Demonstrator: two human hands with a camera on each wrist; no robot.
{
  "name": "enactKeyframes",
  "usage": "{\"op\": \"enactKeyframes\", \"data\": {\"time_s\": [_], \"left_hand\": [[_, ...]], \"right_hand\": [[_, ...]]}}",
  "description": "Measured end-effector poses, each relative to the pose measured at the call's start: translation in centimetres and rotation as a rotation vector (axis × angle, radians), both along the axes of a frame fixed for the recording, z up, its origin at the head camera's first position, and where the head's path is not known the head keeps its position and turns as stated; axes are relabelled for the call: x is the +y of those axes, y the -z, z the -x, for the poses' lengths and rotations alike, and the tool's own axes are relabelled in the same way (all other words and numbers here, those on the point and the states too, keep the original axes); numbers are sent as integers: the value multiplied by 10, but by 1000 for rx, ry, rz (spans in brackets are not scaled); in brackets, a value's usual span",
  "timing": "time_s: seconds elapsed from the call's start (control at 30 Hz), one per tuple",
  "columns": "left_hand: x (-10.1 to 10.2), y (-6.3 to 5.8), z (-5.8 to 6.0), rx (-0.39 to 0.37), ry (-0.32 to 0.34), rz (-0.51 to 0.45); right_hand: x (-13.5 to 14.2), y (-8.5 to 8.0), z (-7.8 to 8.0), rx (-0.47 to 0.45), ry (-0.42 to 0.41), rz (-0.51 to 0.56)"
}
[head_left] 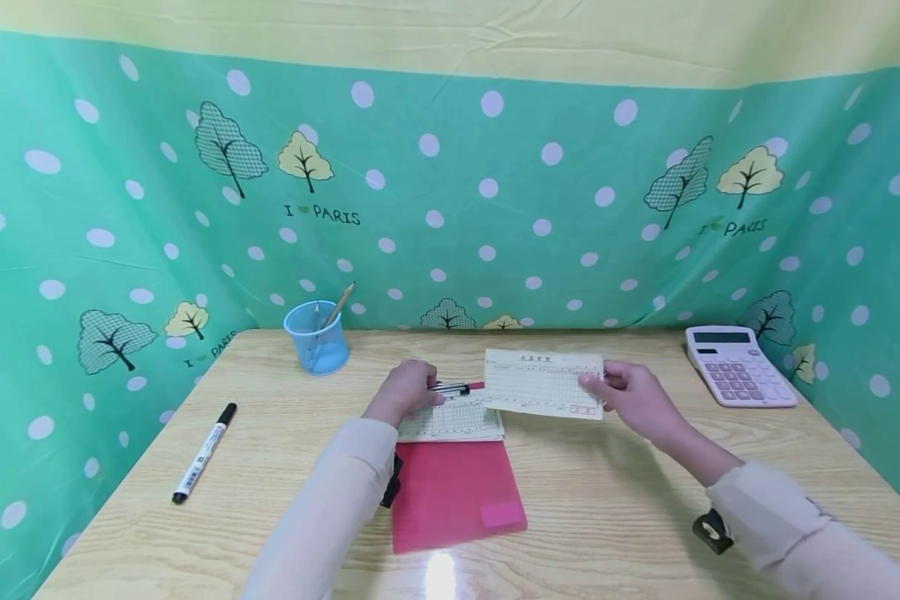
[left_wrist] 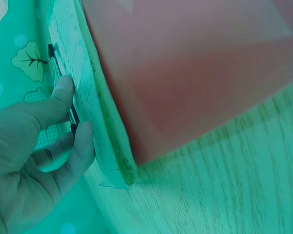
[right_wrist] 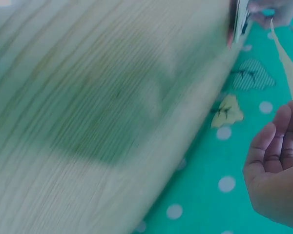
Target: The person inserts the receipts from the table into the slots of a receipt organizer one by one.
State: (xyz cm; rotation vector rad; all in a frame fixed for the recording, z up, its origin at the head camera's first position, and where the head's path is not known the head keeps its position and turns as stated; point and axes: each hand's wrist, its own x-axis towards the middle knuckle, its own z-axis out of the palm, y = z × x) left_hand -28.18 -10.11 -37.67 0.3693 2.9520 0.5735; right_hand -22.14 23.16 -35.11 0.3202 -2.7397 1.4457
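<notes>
A printed form sheet (head_left: 543, 383) hangs raised above the table, and my right hand (head_left: 633, 396) pinches it at its right edge, thumb in front. The right wrist view catches that sheet (right_wrist: 289, 66) almost edge-on beside the curled fingers of the right hand (right_wrist: 276, 161). My left hand (head_left: 411, 390) is at the far left of a pad of similar forms (head_left: 453, 421). Between its thumb and fingers it holds a slim pen (head_left: 450, 387) with black parts, close over the pad; the same pen (left_wrist: 74, 117) shows in the left wrist view. Beneath the pad lies a red folder (head_left: 457, 492).
A blue mesh pen cup (head_left: 318, 346) with pencils stands at the back left. A black-and-white marker (head_left: 204, 454) lies at the left. At the back right sits a pink calculator (head_left: 738, 367). A polka-dot curtain (head_left: 450, 192) hangs behind the wooden table (head_left: 592, 517).
</notes>
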Motion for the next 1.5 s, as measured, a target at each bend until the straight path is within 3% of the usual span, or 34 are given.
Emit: {"op": "enactKeyframes", "data": {"time_s": [0.43,0.73,0.83,0.97,1.07,1.2,1.5], "left_hand": [[0,3,1,30,5,7],[1,3,2,31,-6,17],[0,6,6,42,11,30],[-2,12,9,67,38,28],[0,11,7,61,33,22],[3,5,3,38,10,42],[2,5,3,61,19,95]], "right_hand": [[-53,9,-3,-183,-127,113],[-92,22,1,-259,-189,169],[-104,27,4,-282,-184,201],[-118,35,7,-277,-146,152],[-127,41,8,-269,-96,104],[-135,47,10,-283,-36,120],[-144,50,11,-304,34,77]]}}
